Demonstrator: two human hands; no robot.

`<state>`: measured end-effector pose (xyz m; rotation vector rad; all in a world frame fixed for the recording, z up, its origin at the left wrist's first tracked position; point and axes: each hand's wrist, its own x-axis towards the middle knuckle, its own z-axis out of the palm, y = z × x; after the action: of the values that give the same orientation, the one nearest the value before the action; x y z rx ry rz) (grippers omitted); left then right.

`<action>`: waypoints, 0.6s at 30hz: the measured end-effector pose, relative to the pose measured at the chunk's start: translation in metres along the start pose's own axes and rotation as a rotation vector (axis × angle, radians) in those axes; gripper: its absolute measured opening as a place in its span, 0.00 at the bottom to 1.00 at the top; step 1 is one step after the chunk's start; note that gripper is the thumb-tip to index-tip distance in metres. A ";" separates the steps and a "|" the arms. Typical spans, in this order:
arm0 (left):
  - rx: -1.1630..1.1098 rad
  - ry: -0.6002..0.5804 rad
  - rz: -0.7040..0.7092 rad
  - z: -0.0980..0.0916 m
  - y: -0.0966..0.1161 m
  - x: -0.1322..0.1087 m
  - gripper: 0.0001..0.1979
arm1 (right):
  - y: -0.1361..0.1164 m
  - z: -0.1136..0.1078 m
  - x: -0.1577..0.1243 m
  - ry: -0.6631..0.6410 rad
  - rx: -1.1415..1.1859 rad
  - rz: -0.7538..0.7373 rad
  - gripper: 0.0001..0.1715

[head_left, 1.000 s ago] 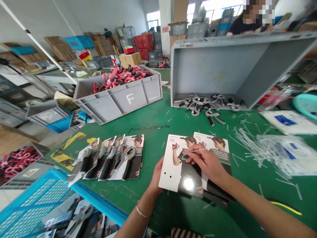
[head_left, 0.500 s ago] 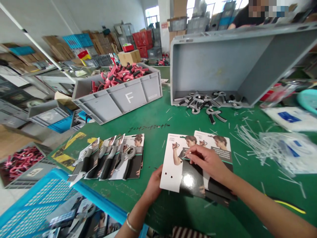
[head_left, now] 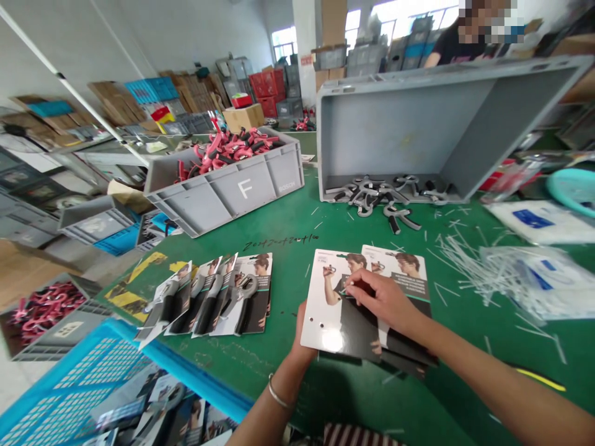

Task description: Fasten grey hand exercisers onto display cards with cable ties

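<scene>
My left hand (head_left: 303,339) holds a printed backing card (head_left: 351,328) from its left edge, with the fingers hidden behind it. The card is tilted up off the table and has small punched holes. Over the card's upper middle, my right hand (head_left: 385,301) pinches a thin white cable tie (head_left: 344,290) at one of the holes; only a short bit of it shows. More backing cards (head_left: 409,282) lie under and to the right. Left of my hands, several cards with grey-and-black hand grips (head_left: 248,300) lie overlapping in a row.
Loose white cable ties (head_left: 469,263) and a plastic bag (head_left: 553,288) lie right, near a yellow-handled tool (head_left: 542,379). A tipped grey crate (head_left: 385,133) spills loose grey hand grips (head_left: 400,217). Behind left stands a crate (head_left: 218,201) of red grips. A blue basket (head_left: 186,371) sits front left.
My left forearm has shifted right and the card's lower edge has tilted a little. My right fingertips have moved slightly left over the card. The view has shifted a little.
</scene>
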<state>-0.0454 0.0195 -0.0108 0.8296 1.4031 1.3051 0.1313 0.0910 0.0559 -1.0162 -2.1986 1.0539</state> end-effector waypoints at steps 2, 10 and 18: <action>0.050 0.021 0.059 -0.002 0.012 -0.001 0.09 | 0.000 -0.001 -0.002 0.019 0.054 -0.004 0.06; 0.143 -0.090 0.183 -0.011 0.042 -0.003 0.10 | 0.002 -0.001 -0.010 0.106 -0.036 -0.123 0.05; 0.043 -0.077 0.185 -0.012 0.037 0.005 0.12 | -0.005 -0.003 -0.010 0.018 -0.105 -0.325 0.13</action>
<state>-0.0637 0.0270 0.0231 1.0478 1.3227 1.3709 0.1374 0.0821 0.0611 -0.6741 -2.3239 0.7860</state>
